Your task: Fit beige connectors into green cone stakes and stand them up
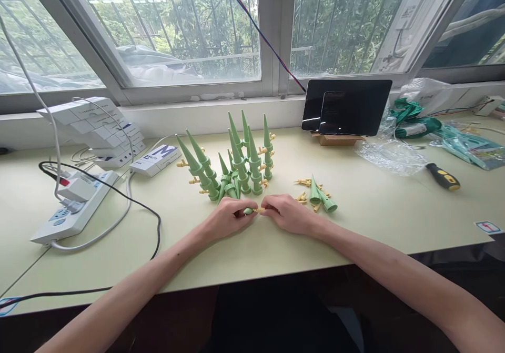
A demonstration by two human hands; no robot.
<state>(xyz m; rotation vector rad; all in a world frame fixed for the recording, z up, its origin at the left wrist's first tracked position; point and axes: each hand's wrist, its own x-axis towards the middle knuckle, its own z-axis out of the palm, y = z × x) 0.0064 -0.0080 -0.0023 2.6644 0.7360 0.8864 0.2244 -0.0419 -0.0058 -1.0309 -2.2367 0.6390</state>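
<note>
My left hand point(232, 216) is closed around a green plastic spike point(248, 211), most of it hidden by the fingers. From the right, my right hand point(287, 213) pinches a small yellow valve piece point(259, 210) that meets the spike between both hands. Just beyond my hands stand several green watering spikes point(239, 166), points up, many with yellow valves point(182, 163) sticking out sideways. Shorter green spikes point(230, 187) lean and lie among them. Right of my right hand lie loose green spikes point(327, 202) over a small pile of yellow pieces point(303, 182).
At left are a power strip point(74, 208) with cables, stacked white boxes point(106, 132) and a single white box point(154, 160). A tablet point(355, 106) leans on a cardboard stand. Clear plastic wrap point(390, 155), a screwdriver point(443, 177) and green bags point(473, 145) lie right.
</note>
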